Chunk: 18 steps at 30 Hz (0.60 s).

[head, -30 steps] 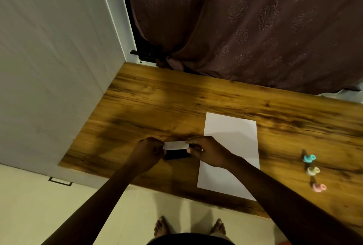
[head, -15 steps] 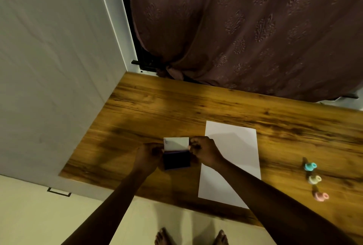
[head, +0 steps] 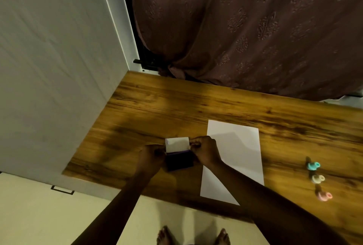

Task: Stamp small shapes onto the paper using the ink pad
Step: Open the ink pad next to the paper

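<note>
Ink pad [head: 179, 161]: a small dark case near the front edge of the bench [head: 176, 105], just left of the paper, with its pale lid [head: 177, 143] tipped up and back, presumably so the inked face is bared for loading a stamp.
Left hand [head: 152, 158]: closed on the left side of the case, seemingly pinning the base so it does not lift with the lid.
Right hand [head: 204, 151]: fingertips pinched on the right edge of the lid by the hinge line; its forearm crosses the lower corner of the paper.
Paper [head: 234, 156]: a blank white sheet flat on the bench, long side running away from the person; no marks show on it, so stamping has not begun.
Stamps: three small ones in a row well right of the paper, teal [head: 313, 166], cream [head: 317, 179] and pink [head: 324, 196], lying within the right hand's reach.
Placement: pad to the left, sheet in the middle, stamps on the right, which seems to give a short path from ink to paper.
Step in hand: opening the pad; next would be letting go of the lid and taking up a stamp.
Risk: the lid may fall shut if released before it rests fully back.
Unclear: the ink colour and the stamp shapes are too dim to tell.
</note>
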{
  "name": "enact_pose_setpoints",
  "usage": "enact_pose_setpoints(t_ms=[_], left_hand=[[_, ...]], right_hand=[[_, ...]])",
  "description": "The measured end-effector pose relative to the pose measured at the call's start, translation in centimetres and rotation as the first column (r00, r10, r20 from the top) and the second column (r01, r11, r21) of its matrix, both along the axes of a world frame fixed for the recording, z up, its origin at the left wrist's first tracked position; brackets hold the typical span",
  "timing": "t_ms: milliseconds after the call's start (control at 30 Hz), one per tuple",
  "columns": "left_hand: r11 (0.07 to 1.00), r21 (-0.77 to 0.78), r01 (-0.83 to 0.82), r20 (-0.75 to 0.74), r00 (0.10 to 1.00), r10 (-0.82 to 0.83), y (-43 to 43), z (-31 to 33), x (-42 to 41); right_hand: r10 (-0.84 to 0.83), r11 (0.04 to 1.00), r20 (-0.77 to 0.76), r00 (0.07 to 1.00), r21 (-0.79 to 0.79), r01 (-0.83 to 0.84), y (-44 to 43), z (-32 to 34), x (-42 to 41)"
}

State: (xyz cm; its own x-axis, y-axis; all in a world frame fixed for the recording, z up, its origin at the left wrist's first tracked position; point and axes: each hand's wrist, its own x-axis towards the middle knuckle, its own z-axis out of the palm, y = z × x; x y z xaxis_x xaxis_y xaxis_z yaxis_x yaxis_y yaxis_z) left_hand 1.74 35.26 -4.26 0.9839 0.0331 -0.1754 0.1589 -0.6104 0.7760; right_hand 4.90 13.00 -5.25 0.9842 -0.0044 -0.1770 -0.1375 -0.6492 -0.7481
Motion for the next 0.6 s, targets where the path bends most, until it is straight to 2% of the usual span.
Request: enact_pose_setpoints(t_ms=[367,500,600], left_hand=[[0.998,0.055,0.018,0.002,1.0,-0.018,-0.2,0.2,-0.2],[0.995,0.091,-0.043,0.047,0.998,0.039,-1.5,1.1,0.3],[0.998,0.054,-0.029,0.091,0.996,0.024,-3.8,2.1,0.6]], right_hand=[[-0.004,1.0,-0.001,1.0,-0.008,0.004,-0.4,0.5,-0.3],[-0.059,0.998,0.055,0.997,0.008,0.059,-2.1,1.7,-0.9],[-0.081,0.995,0.084,0.993,0.062,0.076,-4.1,3.1,-1.7]])
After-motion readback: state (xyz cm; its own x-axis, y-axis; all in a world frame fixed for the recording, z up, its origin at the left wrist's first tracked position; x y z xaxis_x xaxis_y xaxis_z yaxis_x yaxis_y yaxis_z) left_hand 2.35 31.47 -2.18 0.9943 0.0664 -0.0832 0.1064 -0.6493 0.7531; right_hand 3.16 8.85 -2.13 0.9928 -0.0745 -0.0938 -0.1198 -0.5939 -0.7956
